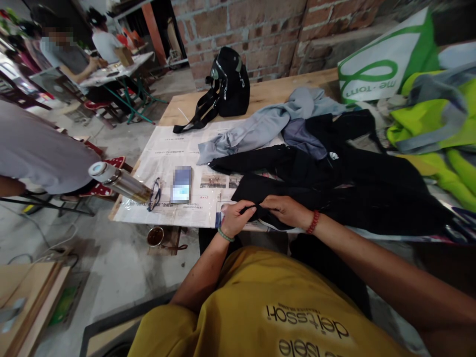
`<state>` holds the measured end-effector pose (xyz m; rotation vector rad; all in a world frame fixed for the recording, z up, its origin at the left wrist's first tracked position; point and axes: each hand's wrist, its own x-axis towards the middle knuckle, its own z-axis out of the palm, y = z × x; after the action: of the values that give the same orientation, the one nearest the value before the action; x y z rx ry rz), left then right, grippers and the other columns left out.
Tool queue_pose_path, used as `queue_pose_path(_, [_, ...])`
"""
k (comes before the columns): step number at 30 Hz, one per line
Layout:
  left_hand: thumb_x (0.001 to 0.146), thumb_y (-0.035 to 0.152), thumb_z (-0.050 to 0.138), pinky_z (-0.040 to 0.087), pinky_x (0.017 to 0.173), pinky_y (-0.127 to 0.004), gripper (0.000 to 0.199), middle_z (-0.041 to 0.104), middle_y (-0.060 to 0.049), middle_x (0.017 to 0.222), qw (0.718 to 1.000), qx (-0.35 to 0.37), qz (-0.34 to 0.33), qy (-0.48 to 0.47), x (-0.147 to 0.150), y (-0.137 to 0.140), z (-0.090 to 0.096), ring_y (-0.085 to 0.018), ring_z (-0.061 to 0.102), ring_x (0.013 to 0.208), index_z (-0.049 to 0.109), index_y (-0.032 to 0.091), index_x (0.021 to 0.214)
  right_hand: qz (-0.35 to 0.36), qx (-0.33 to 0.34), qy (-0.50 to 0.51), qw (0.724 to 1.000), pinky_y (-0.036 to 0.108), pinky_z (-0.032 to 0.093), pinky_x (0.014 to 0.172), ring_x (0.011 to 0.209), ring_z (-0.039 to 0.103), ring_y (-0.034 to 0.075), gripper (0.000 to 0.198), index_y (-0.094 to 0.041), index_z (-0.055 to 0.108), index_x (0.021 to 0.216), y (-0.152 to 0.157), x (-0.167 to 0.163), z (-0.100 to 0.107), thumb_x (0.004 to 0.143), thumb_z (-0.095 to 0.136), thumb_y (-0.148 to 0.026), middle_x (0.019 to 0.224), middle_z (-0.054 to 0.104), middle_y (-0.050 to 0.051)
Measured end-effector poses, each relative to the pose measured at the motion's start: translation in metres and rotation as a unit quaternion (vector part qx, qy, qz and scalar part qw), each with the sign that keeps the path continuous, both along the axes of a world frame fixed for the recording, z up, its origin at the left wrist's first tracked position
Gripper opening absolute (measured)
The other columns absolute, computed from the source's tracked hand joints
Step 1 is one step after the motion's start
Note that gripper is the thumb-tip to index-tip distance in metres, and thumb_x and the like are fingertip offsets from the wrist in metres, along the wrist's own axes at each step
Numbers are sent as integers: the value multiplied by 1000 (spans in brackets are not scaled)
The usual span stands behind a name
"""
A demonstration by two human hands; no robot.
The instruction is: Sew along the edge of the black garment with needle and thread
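Observation:
A black garment [372, 183] with a small white logo lies spread over the table, its long narrow parts reaching left; whether they are sleeves or legs I cannot tell. At its near left end, my left hand [238, 217] pinches the cloth edge between thumb and fingers. Close beside it, my right hand [288, 210] grips the same end, fingers curled into the fabric. Both hands are closed, with a short stretch of black cloth between them. Behind the black garment lies a crumpled light grey garment [256, 131].
Newspaper [163, 148] covers the table. On it are a phone [181, 184], eyeglasses [155, 193] and a tilted-looking steel flask [121, 182]. A black bag [232, 82] stands behind. At right are a white-green bag [386, 62] and yellow-green clothing [442, 119]. A cup [155, 237] sits below the edge. People sit left.

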<state>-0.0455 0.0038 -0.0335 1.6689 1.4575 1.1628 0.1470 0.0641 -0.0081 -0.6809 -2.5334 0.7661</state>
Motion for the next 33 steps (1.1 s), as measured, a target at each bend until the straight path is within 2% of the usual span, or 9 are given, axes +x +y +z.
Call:
queue_pose_path(13, [80, 32, 58, 45, 61, -21, 18, 68, 1, 72, 1000, -5, -11, 1, -1, 0, 0, -11, 58, 63, 68, 18, 86, -31, -20, -12, 999, 24, 47, 67, 77, 62, 15, 33, -22, 65, 101, -9, -1, -4, 81, 40, -13, 84, 66, 6])
queue_pose_path(21, [80, 32, 57, 44, 59, -21, 19, 64, 1, 64, 1000, -4, 9, -15, -2, 2, 0, -10, 56, 59, 68, 17, 84, -55, 27, -9, 998, 25, 48, 65, 75, 64, 17, 37, -20, 64, 101, -14, -5, -10, 79, 37, -9, 84, 69, 7])
queue_pose_path(29, [79, 31, 58, 45, 60, -21, 18, 66, 0, 68, 999, -11, 11, -33, -1, 4, -2, -11, 57, 63, 69, 17, 83, -52, 54, 32, 997, 24, 47, 64, 74, 63, 16, 36, -18, 64, 96, -16, -8, -15, 78, 35, -6, 82, 68, 9])
queue_pose_path(33, [78, 30, 59, 46, 62, -21, 17, 68, -1, 72, 999, 1, -7, -40, 2, 6, 1, -11, 59, 65, 69, 16, 82, -57, 51, 50, 996, 21, 46, 63, 71, 62, 13, 34, -19, 63, 91, -18, -11, -17, 77, 35, -4, 78, 67, 6])
